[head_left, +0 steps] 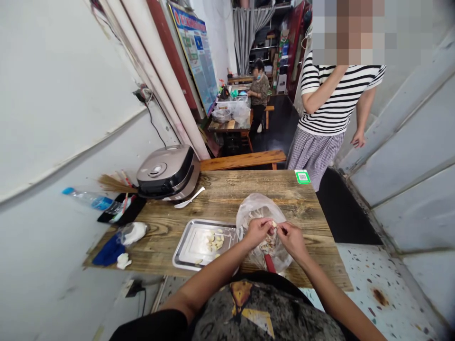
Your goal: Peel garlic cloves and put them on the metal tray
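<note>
Over a bowl lined with a clear plastic bag (249,203), both my hands meet at a pale garlic clove (274,224). The fingers of my left hand (259,232) are closed around one side of it. From the other side, my right hand (292,239) pinches it between thumb and fingers. Garlic skins and unpeeled pieces (268,244) lie in the bag beneath. A red handle (269,263) sticks out at the near rim; the rest of that tool is hidden. Left of the bowl, a metal tray (188,237) holds several peeled garlic cloves (215,240).
A rice cooker (167,173) stands at the table's back left, a white spoon (190,198) beside it. A water bottle (88,199), blue cloth (108,251) and white bag (134,233) lie left. One person (337,99) stands beyond the table; another (259,90) sits farther back.
</note>
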{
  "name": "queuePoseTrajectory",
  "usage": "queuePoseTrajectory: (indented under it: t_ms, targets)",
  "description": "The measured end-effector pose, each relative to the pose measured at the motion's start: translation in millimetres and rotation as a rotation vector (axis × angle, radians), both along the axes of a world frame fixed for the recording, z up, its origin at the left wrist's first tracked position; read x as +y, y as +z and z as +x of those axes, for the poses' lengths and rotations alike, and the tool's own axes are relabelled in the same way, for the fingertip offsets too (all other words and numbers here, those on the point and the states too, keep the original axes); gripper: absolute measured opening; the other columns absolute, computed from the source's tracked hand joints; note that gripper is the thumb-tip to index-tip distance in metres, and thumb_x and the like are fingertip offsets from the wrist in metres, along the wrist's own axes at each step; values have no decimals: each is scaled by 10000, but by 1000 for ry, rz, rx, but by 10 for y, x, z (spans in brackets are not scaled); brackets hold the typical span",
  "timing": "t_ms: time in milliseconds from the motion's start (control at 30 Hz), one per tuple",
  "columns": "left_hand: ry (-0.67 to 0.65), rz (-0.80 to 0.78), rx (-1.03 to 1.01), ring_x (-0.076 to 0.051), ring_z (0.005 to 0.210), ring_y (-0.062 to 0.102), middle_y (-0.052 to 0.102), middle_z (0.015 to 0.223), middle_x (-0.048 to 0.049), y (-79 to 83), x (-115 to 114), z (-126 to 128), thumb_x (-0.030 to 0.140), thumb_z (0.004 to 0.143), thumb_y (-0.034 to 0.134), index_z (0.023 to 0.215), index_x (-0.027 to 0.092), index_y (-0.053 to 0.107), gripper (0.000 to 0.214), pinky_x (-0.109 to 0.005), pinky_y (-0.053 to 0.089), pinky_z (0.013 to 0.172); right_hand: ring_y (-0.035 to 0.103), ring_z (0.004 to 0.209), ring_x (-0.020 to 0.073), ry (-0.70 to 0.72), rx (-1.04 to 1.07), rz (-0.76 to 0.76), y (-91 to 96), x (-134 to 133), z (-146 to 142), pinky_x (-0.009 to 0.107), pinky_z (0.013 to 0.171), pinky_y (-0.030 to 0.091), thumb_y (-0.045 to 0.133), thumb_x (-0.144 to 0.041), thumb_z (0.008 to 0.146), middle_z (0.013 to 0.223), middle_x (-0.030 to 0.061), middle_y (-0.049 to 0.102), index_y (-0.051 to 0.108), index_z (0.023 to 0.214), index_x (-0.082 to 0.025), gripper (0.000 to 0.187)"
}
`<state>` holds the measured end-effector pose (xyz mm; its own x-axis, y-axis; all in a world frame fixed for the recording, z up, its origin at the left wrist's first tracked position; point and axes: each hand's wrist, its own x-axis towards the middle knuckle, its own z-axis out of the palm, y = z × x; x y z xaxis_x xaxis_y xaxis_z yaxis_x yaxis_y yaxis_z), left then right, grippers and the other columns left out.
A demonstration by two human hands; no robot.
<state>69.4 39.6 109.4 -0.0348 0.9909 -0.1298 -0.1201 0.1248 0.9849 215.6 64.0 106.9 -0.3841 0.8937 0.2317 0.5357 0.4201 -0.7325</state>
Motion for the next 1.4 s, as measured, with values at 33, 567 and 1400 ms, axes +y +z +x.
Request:
queuePoseTrajectory:
  t_ms: [33, 567, 1400]
  targets:
    - [-16, -28, -51, -109, 525, 516, 581, 559, -25, -16, 7, -15, 448, 708, 603, 703, 116, 662, 337, -224, 432, 560, 537, 603, 154, 11, 1, -6, 6, -1, 4, 247, 609, 393, 452, -249, 783, 626, 32, 603, 638, 660, -181, 233]
    - [-143, -245, -520, -142, 703, 628, 665, 821, -112, -110, 1, -87, 400, 645, 720, 960, 81, 640, 455, -292, 496, 725, 540, 578, 155, -95, 150, -115, -58, 34, -21, 252, 572, 409, 505, -319, 753, 634, 37, 627, 647, 685, -165, 221]
    - [-86, -234, -354, -120, 556, 594, 641, 686, -45, -98, 4, -74, 345, 573, 739, 819, 104, 624, 363, -251, 488, 578, 515, 526, 145, -166, 200, -158, -94, 34, -61, 241, 519, 400, 516, -340, 711, 572, 24, 597, 634, 646, -162, 224]
